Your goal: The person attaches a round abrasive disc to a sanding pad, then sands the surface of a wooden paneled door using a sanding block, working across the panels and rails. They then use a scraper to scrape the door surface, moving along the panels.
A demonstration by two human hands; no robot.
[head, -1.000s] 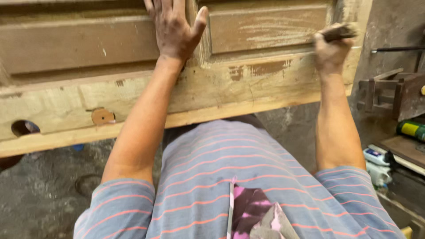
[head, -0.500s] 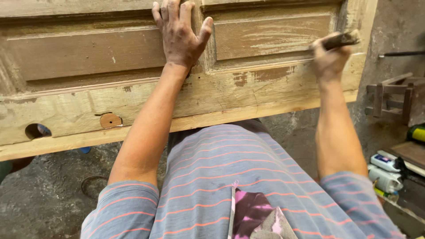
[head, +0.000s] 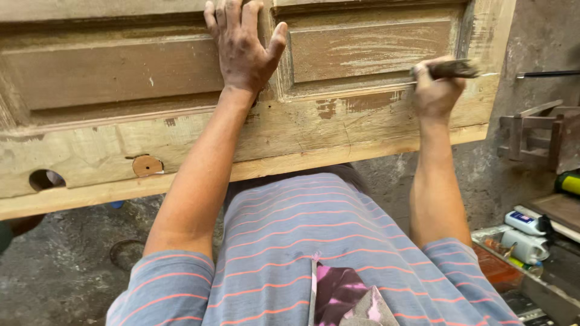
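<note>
My left hand (head: 241, 51) lay flat on the old wooden door (head: 338, 130), with its fingers spread wide on the strip between the two sunken panels. My right hand (head: 436, 90) was shut tight around a dark tool (head: 453, 68), and the tool's tip touched the lower edge of the right panel. The door lay in front of me, with scraped, patchy paint. A round hole (head: 45, 179) and a round wooden plug (head: 147, 165) sat near its left end. White bottles (head: 524, 232) stood on a shelf to my right.

Rough grey concrete floor (head: 54, 290)
</note>
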